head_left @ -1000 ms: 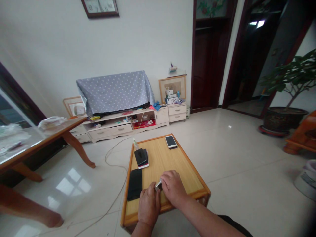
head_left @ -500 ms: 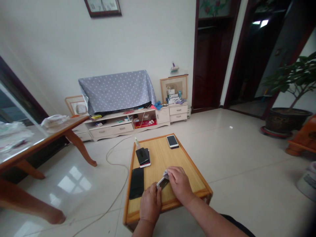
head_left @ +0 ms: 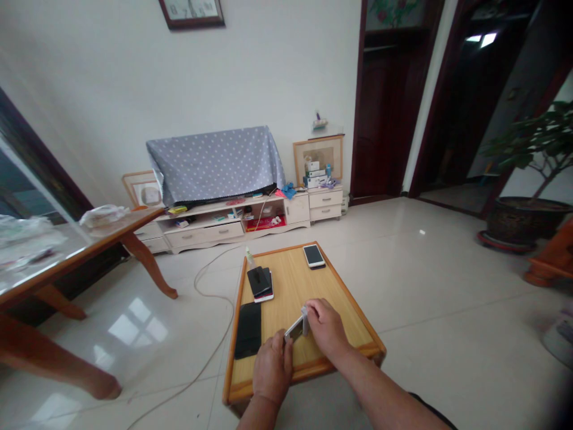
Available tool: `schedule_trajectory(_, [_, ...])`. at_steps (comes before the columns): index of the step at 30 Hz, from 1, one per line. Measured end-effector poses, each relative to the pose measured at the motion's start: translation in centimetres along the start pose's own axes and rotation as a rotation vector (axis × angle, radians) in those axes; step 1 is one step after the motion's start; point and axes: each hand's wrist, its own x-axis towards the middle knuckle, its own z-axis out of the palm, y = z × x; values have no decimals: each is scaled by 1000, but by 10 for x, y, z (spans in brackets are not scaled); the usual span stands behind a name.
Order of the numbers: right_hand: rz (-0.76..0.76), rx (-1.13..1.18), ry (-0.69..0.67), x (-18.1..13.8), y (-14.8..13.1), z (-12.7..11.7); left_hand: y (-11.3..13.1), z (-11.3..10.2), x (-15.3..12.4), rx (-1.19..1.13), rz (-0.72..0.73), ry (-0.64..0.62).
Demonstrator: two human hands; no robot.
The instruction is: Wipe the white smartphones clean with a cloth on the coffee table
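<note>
My left hand [head_left: 271, 371] grips the near end of a silver phone [head_left: 293, 329] just above the low wooden table [head_left: 286, 292]. My right hand [head_left: 326, 326] is closed on a small pale cloth [head_left: 305, 312] pressed against the phone's far end. A large black phone [head_left: 249, 330] lies flat at the table's left side. Beyond it is a stack of two phones [head_left: 260, 283], dark on top. A white phone [head_left: 314, 255] lies at the far right corner. A small spray bottle [head_left: 249, 258] stands at the far left edge.
A pale cable [head_left: 210, 286] snakes over the tiled floor left of the low table. A glass-topped wooden table [head_left: 67, 257] stands at left. A cream cabinet [head_left: 224, 221] with a cloth-covered screen lines the back wall. A potted plant [head_left: 523, 203] stands at right by dark doorways.
My right hand has slid with the cloth from the phone's near part toward its far end. The phone's far end is tilted up a little more. The view has shifted slightly.
</note>
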Motion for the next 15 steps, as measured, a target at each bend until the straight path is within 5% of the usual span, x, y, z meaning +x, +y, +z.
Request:
schedule_trajectory(9, [-11,-44,-238,-29,-24,30,1,-1,2,-23,28,-22])
schedule_trajectory(15, [113,-76,-163,-1,-1,12,2,-1,1,-10,12,-15])
